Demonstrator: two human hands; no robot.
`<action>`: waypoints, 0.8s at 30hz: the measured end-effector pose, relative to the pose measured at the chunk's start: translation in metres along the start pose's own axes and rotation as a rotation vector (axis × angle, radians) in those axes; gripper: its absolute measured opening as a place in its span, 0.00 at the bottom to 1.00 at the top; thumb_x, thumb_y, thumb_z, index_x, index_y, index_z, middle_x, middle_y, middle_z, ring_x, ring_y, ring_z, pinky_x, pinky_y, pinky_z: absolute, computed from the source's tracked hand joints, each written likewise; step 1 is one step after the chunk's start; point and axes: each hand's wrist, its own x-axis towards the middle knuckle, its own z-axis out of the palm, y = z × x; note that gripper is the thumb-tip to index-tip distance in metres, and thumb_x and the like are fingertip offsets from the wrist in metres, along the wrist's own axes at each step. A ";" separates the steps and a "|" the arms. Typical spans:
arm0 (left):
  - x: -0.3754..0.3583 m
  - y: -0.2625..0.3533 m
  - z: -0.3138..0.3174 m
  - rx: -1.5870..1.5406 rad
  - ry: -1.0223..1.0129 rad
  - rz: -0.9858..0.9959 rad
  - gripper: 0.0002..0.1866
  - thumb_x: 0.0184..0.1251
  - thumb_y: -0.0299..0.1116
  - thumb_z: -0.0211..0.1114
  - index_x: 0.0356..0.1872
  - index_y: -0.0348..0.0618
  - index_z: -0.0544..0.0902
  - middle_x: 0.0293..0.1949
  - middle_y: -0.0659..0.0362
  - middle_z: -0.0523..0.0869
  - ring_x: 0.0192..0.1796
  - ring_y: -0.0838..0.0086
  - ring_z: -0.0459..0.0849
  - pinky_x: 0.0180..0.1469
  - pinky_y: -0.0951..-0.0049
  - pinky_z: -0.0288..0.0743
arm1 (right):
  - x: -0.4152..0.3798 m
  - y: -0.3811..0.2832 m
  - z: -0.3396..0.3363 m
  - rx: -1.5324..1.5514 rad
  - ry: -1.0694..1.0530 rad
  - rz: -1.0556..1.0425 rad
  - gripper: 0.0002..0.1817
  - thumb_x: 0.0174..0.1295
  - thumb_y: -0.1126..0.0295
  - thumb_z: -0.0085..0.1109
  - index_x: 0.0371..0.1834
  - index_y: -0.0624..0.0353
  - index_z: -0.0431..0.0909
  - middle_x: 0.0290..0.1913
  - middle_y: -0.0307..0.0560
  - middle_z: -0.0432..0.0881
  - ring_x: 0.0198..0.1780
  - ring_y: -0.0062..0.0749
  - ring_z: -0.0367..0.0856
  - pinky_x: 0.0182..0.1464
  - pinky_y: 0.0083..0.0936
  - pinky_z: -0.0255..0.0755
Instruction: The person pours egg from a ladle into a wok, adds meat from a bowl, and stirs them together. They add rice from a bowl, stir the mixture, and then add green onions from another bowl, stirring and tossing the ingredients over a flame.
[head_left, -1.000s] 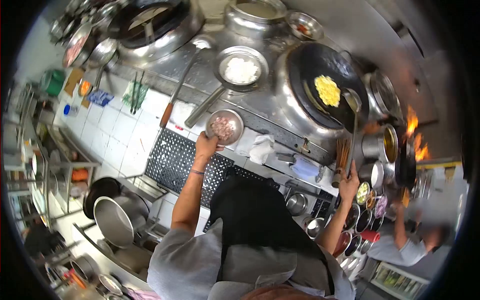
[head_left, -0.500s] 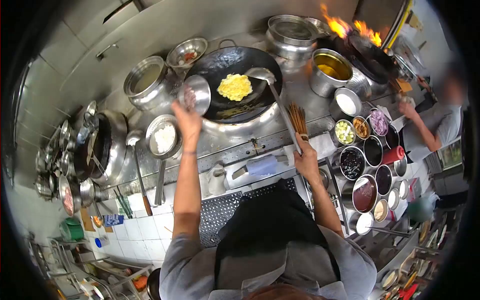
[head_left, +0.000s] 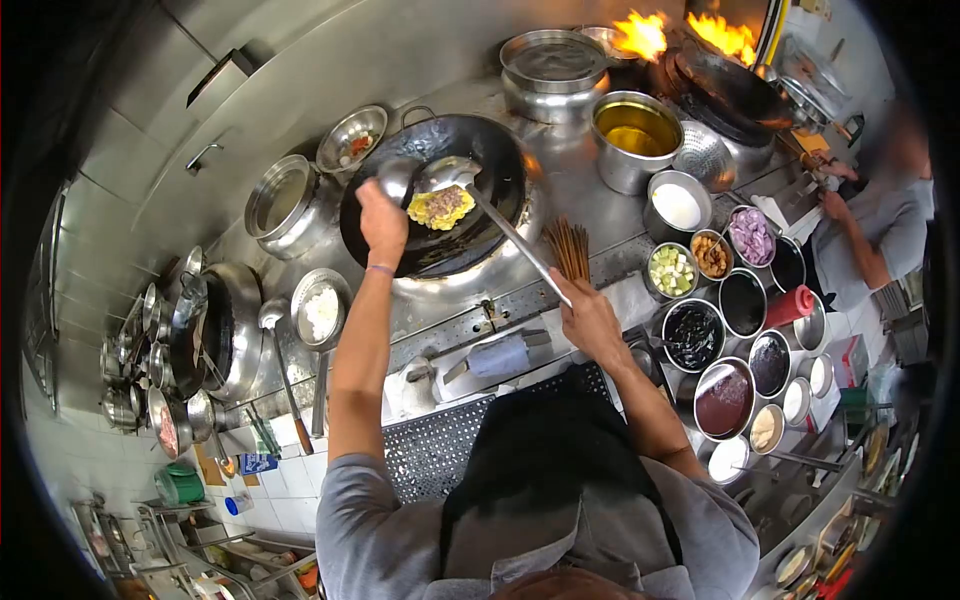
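Note:
My left hand (head_left: pixel 383 225) is closed on the rim of a small metal bowl (head_left: pixel 399 180), tipped over the left side of a large black wok (head_left: pixel 490 140). In the wok lies a yellow cooked egg (head_left: pixel 428 218) with chopped pinkish-brown meat (head_left: pixel 442 203) on top. My right hand (head_left: pixel 592 320) grips the long handle of a metal ladle (head_left: pixel 520 243). Its round head rests in the wok just above the egg. A bamboo wok brush (head_left: pixel 569 250) stands on the counter beside my right hand.
A strainer with white food (head_left: pixel 322 314) sits left. Right of the wok are an oil pot (head_left: pixel 638 130) and several containers, including chopped green vegetables (head_left: pixel 671 270) and sliced onion (head_left: pixel 751 237). Flames (head_left: pixel 722 40) rise around another wok at the upper right, near a co-worker (head_left: pixel 870 230).
The meat has gone from the bowl onto the egg. My left hand has tipped the bowl further over the wok. The ladle head has moved left, close to the egg.

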 end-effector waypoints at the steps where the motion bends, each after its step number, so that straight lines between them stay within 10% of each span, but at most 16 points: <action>1: -0.003 -0.010 0.000 -0.096 0.133 -0.051 0.25 0.60 0.20 0.60 0.60 0.33 0.67 0.56 0.38 0.74 0.53 0.35 0.80 0.56 0.45 0.76 | -0.001 0.001 0.003 0.025 -0.004 -0.009 0.36 0.57 0.83 0.58 0.73 0.53 0.70 0.43 0.64 0.80 0.43 0.65 0.82 0.46 0.52 0.77; 7: -0.036 -0.040 -0.053 -1.125 -0.032 -0.850 0.27 0.62 0.21 0.60 0.63 0.31 0.65 0.49 0.41 0.81 0.36 0.56 0.88 0.34 0.61 0.85 | -0.010 0.018 0.052 0.168 0.107 -0.041 0.35 0.56 0.83 0.61 0.71 0.62 0.71 0.53 0.66 0.83 0.54 0.60 0.82 0.56 0.39 0.77; 12: -0.095 -0.080 -0.081 -1.614 -0.112 -1.050 0.25 0.68 0.37 0.67 0.60 0.34 0.73 0.39 0.50 0.86 0.30 0.64 0.87 0.28 0.70 0.85 | -0.019 -0.002 0.041 0.258 0.148 0.164 0.30 0.59 0.82 0.63 0.69 0.66 0.72 0.61 0.68 0.80 0.63 0.47 0.82 0.62 0.31 0.74; 24: -0.186 -0.042 -0.157 -1.548 -0.329 -1.289 0.27 0.67 0.59 0.62 0.57 0.52 0.78 0.41 0.61 0.87 0.24 0.70 0.80 0.21 0.73 0.71 | -0.126 0.042 0.046 -0.265 0.352 0.436 0.35 0.57 0.77 0.59 0.73 0.51 0.70 0.54 0.63 0.82 0.51 0.59 0.84 0.54 0.47 0.79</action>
